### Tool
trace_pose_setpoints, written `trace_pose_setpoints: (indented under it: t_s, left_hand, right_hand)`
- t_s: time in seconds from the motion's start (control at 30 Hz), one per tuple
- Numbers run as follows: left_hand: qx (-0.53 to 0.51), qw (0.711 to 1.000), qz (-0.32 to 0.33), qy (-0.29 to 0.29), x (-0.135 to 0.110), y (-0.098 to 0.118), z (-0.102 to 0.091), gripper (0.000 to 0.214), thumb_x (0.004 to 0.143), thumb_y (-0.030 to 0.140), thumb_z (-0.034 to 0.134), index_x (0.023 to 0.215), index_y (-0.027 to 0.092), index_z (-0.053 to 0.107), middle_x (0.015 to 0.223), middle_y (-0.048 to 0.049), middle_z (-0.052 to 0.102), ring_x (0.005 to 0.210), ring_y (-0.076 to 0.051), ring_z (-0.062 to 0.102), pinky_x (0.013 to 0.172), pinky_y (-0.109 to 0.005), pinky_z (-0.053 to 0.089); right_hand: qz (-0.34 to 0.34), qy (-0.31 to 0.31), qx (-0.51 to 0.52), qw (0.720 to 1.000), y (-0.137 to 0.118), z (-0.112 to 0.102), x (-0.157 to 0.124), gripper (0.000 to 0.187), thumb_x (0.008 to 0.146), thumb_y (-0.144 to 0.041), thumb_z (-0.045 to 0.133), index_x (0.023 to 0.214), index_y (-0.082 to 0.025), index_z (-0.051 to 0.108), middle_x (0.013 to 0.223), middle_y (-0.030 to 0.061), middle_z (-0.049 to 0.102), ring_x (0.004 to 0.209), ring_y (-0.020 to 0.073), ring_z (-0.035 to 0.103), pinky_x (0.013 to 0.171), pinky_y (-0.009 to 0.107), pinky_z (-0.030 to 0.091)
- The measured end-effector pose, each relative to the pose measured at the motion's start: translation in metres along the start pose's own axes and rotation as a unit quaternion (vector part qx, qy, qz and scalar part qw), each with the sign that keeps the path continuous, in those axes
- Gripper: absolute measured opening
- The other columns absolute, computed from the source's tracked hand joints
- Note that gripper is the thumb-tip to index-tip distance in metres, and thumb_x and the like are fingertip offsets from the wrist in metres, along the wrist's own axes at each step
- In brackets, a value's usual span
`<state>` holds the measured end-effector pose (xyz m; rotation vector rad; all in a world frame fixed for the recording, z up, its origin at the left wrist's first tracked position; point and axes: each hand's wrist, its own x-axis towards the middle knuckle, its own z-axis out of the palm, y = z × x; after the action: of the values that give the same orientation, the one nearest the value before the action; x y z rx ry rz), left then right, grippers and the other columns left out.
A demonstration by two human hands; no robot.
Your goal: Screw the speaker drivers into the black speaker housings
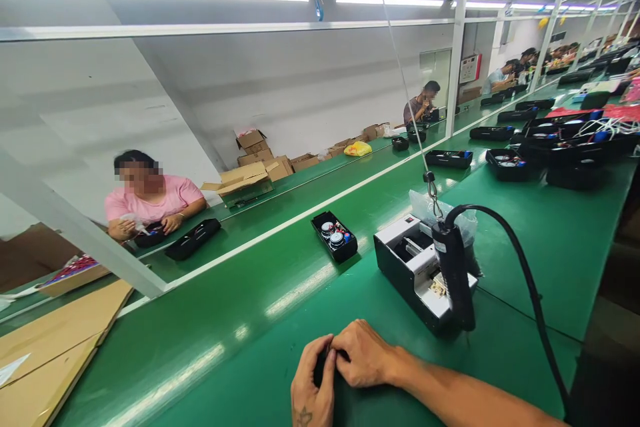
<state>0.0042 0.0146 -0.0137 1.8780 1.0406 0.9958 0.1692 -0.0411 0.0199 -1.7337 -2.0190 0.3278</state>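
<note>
My left hand [311, 383] and my right hand [364, 353] meet at the near edge of the green conveyor belt [240, 293]. Both have their fingers curled together around a small dark item that I cannot make out. Just beyond my right hand hangs a black electric screwdriver [454, 273] on a cable, in front of a black and white box-shaped machine [415, 267]. A black tray [334, 236] with small round parts lies on the belt farther out.
Several black trays [449, 159] sit along the belt to the right. A person in a pink top [150, 203] works across the belt at the left. Cardboard boxes [250, 177] are stacked behind. Flat cardboard sheets [55, 340] lie at the near left. More people work far right.
</note>
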Motion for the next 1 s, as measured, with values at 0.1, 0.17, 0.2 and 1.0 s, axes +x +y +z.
trace_pose_setpoints:
  t_s: [0.1, 0.17, 0.2, 1.0]
  left_hand:
    - [0.005, 1.000, -0.003, -0.006, 0.000, -0.002, 0.000, 0.052, 0.085, 0.069, 0.065, 0.103, 0.023, 0.081, 0.109, -0.0108, 0.082, 0.100, -0.027, 0.079, 0.097, -0.039, 0.065]
    - [0.008, 1.000, -0.002, -0.009, 0.000, -0.004, -0.001, 0.052, 0.085, 0.069, 0.065, 0.104, 0.023, 0.081, 0.110, -0.0107, 0.082, 0.101, -0.026, 0.079, 0.096, -0.038, 0.065]
    - [0.009, 1.000, -0.001, -0.010, 0.000, -0.005, -0.001, 0.052, 0.086, 0.069, 0.065, 0.105, 0.023, 0.081, 0.111, -0.0107, 0.082, 0.102, -0.026, 0.078, 0.096, -0.038, 0.065]
    - [-0.017, 0.999, 0.016, 0.041, -0.006, -0.010, 0.010, 0.048, 0.089, 0.067, 0.065, 0.103, 0.024, 0.079, 0.108, -0.0082, 0.080, 0.101, -0.025, 0.076, 0.097, -0.037, 0.063]
  right_hand:
    - [0.004, -0.004, -0.005, 1.000, -0.001, -0.002, 0.001, 0.014, 0.085, -0.020, 0.060, 0.077, -0.020, 0.072, 0.086, 0.0067, 0.084, 0.068, 0.0189, 0.072, 0.056, 0.032, 0.025]
    - [0.006, -0.003, -0.009, 1.000, -0.002, -0.002, 0.001, 0.014, 0.085, -0.021, 0.060, 0.077, -0.019, 0.072, 0.086, 0.0071, 0.084, 0.068, 0.0194, 0.072, 0.056, 0.032, 0.025]
    - [0.005, -0.002, -0.010, 1.000, -0.002, -0.002, 0.001, 0.014, 0.085, -0.021, 0.060, 0.077, -0.019, 0.072, 0.086, 0.0071, 0.084, 0.068, 0.0195, 0.072, 0.056, 0.032, 0.025]
    - [-0.003, 0.009, -0.005, 1.000, 0.004, 0.008, 0.001, 0.015, 0.085, -0.022, 0.061, 0.076, -0.020, 0.073, 0.084, 0.0062, 0.083, 0.066, 0.0187, 0.070, 0.055, 0.032, 0.024]
